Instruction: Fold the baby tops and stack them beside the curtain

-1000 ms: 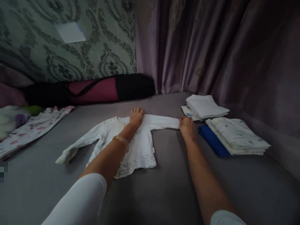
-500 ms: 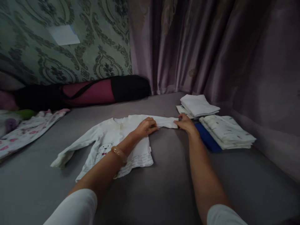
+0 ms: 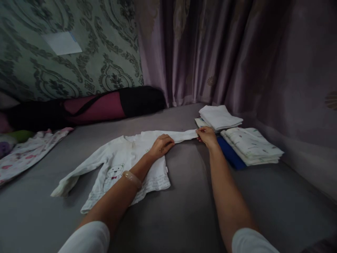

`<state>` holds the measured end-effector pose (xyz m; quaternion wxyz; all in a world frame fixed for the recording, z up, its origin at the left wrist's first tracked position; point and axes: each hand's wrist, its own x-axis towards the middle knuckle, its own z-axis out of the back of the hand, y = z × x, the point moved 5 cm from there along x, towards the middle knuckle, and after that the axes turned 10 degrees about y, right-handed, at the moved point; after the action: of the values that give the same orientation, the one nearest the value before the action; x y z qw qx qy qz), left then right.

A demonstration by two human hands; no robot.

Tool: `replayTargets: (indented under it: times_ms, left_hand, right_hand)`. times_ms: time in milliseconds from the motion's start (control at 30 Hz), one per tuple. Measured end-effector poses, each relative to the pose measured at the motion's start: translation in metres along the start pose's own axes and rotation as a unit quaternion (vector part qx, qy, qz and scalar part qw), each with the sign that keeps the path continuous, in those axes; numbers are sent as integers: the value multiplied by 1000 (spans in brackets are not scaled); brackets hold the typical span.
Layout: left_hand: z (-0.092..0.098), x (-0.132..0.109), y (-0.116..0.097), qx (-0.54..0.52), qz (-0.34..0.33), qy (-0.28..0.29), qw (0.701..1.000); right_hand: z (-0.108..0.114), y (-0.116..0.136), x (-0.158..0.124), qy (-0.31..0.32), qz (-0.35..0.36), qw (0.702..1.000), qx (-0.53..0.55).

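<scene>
A small white long-sleeved shirt (image 3: 118, 154) with a bear print lies spread flat on the grey sheet. My right hand (image 3: 207, 136) pinches the cuff of its right-side sleeve, thumb and fingers closed on the cloth. At the upper end of that same sleeve, my left hand (image 3: 162, 144) rests with bent fingers closed on the fabric. The sleeve is drawn out straight between the two hands. The other sleeve angles down to the left, untouched. My left forearm, wearing a bangle (image 3: 132, 179), covers part of the shirt's front and hem.
Folded white cloths (image 3: 219, 117) and folded patterned cloths (image 3: 252, 144) are stacked on the right, beside a blue folded item (image 3: 231, 154). Pink-printed clothing (image 3: 31, 149) lies at the left. A long black and maroon bag (image 3: 105, 105) lines the wall, next to a purple curtain (image 3: 189, 52).
My right hand has tightened its pinch on the cuff and pulled the sleeve straighter. The left hand has barely moved on the sleeve. The whole view has shifted slightly.
</scene>
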<state>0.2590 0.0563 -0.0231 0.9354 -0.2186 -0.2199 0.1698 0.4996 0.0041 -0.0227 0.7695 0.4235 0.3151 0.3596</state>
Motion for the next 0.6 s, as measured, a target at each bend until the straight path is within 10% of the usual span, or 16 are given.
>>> replayTargets:
  times_ms: [600]
  left_hand:
    - [-7, -1, -8, 41, -56, 38, 997]
  right_hand:
    - [-9, 11, -18, 4, -19, 952, -306]
